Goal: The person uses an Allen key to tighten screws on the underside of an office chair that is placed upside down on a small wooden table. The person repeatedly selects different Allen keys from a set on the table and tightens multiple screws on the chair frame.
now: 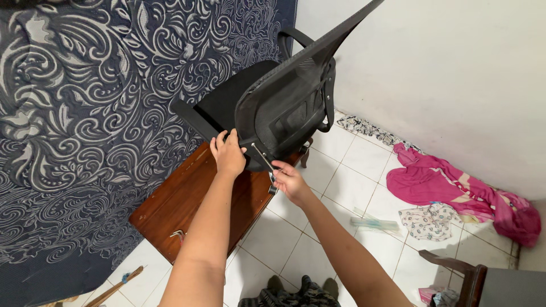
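Left hand (228, 152) closed around the lower edge of the black mesh chair back (287, 102), fingers curled over the frame. Right hand (290, 181) pinches a thin metal tool (262, 157), its tip against the underside of the chair back. The chair's seat (227, 102) rests on a brown wooden desk (187, 202), leaning on a patterned dark-blue mattress (85, 113). Hex keys (178, 233) lie at the desk's near edge. Pink cloth (449, 187) lies on the white tiled floor (347, 187) by the wall.
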